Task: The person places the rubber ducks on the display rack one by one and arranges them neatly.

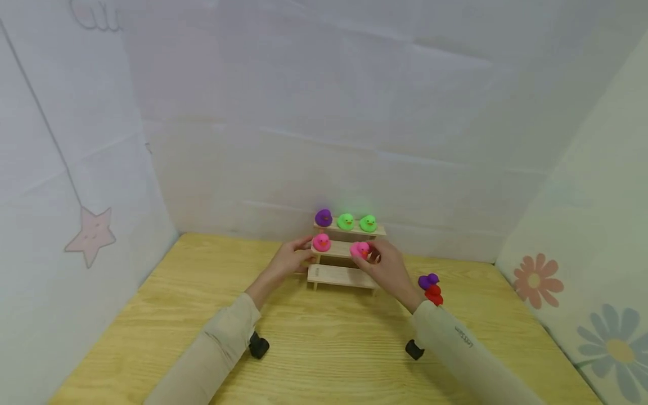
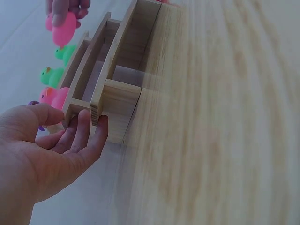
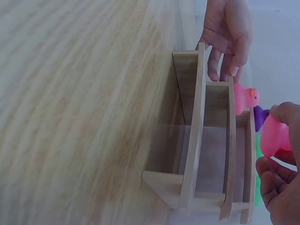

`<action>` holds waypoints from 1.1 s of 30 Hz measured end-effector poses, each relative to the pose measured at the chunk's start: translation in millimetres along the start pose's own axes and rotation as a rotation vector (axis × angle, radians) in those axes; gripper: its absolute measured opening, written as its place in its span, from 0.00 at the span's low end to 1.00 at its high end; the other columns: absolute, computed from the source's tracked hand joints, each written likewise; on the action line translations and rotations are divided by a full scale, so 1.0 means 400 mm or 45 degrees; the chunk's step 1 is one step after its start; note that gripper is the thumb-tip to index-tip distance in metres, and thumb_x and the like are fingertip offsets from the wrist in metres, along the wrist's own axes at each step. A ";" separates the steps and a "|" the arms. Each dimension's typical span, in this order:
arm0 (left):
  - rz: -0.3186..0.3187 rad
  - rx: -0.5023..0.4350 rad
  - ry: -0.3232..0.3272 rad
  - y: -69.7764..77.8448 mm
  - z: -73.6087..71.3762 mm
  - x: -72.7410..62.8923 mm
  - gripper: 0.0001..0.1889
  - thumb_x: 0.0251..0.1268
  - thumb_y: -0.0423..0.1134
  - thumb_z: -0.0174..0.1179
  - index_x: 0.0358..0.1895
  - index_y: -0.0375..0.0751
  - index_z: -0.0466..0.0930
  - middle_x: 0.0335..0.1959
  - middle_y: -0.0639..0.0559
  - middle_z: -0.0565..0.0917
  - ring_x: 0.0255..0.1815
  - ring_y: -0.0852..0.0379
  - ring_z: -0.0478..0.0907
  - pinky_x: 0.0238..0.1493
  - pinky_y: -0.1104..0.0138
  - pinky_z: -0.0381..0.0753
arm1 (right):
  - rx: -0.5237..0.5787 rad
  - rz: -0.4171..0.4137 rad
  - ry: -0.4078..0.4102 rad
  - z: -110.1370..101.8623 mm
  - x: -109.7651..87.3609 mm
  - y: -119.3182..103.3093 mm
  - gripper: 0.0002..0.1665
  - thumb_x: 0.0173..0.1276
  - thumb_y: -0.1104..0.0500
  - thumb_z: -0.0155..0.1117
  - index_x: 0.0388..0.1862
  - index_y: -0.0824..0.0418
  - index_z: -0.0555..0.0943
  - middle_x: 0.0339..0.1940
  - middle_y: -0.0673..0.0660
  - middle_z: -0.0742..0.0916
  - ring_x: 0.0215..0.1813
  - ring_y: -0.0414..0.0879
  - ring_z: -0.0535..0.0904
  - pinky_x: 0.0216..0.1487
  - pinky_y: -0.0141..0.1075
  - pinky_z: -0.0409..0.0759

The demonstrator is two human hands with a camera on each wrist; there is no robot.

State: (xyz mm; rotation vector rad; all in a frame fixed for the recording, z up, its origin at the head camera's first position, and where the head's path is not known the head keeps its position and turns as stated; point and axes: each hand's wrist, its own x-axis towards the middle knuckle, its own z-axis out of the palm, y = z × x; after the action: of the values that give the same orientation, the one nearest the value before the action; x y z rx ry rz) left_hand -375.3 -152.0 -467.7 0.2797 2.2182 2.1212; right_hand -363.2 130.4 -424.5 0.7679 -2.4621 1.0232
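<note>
My right hand (image 1: 390, 269) pinches a pink rubber duck (image 1: 359, 250) between thumb and fingers, close over the right part of the middle step of a small three-step wooden display stand (image 1: 342, 275). In the right wrist view this duck (image 3: 273, 136) overlaps the upper steps. My left hand (image 1: 286, 261) grips the stand's left end, its thumb at the middle step's edge and fingers (image 2: 82, 131) curled below it. Beside that thumb another pink duck (image 1: 321, 242) sits on the middle step. A purple duck (image 1: 323, 217) and two green ducks (image 1: 346, 221) line the top step.
A purple duck (image 1: 428, 281) and a red duck (image 1: 433, 295) lie on the wooden table (image 1: 324, 360) to the right of the stand, near my right wrist. White cloth walls (image 1: 324, 140) close off the back and both sides.
</note>
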 end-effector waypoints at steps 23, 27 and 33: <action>-0.025 -0.031 -0.018 0.007 0.007 -0.002 0.29 0.80 0.35 0.54 0.79 0.35 0.59 0.62 0.36 0.76 0.57 0.37 0.80 0.55 0.48 0.82 | -0.182 0.120 -0.071 0.114 0.093 0.016 0.18 0.64 0.47 0.77 0.46 0.54 0.83 0.34 0.50 0.83 0.34 0.45 0.75 0.33 0.38 0.77; -0.026 -0.033 -0.016 0.014 0.009 -0.004 0.29 0.80 0.35 0.53 0.79 0.36 0.59 0.63 0.35 0.75 0.58 0.35 0.79 0.54 0.48 0.82 | -0.165 0.129 -0.074 0.117 0.098 0.016 0.16 0.65 0.48 0.77 0.44 0.53 0.82 0.33 0.49 0.81 0.34 0.45 0.75 0.32 0.38 0.76; -0.020 -0.021 -0.012 0.005 0.003 -0.003 0.29 0.80 0.35 0.53 0.79 0.35 0.58 0.63 0.34 0.74 0.56 0.37 0.80 0.52 0.49 0.84 | -0.114 0.197 -0.109 0.122 0.101 0.012 0.17 0.65 0.49 0.77 0.46 0.53 0.82 0.34 0.50 0.80 0.36 0.46 0.75 0.33 0.39 0.77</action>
State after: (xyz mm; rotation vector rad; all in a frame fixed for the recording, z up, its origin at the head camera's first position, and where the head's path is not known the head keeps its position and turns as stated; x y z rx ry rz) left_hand -373.8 -151.0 -465.8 0.2700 2.1895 2.1245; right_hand -403.6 83.7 -439.1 0.6129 -2.6555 0.9435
